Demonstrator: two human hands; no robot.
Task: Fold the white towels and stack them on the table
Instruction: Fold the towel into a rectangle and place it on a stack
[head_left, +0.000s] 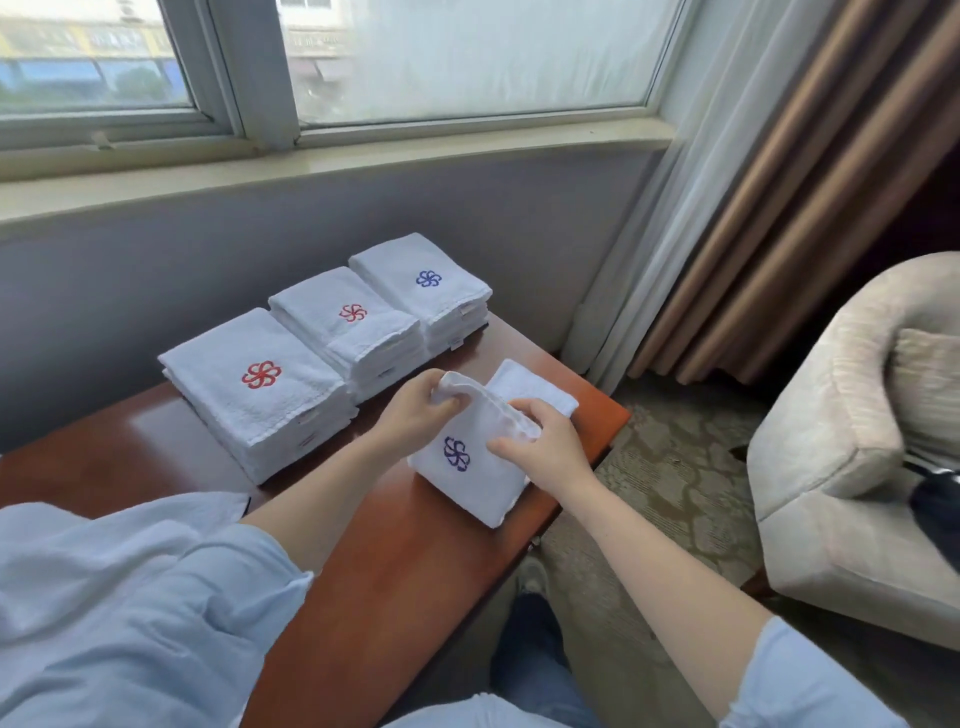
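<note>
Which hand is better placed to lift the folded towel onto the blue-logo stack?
Left, likely: the left hand grips the towel at its corner nearest the blue-logo stack; the right hand holds farther away.

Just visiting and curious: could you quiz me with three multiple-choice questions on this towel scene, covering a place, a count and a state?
1. Where are the three towel stacks? A armchair B wooden table C carpet
2. How many stacks show a red emblem? A one B two C three
3. What are the hands doing? A both grip the blue-emblem towel B both lie flat C one pulls the curtain
1 B, they line the table. 2 B, near stack and middle stack red, far stack blue. 3 A, left hand and right hand pinch its top edge.
</note>
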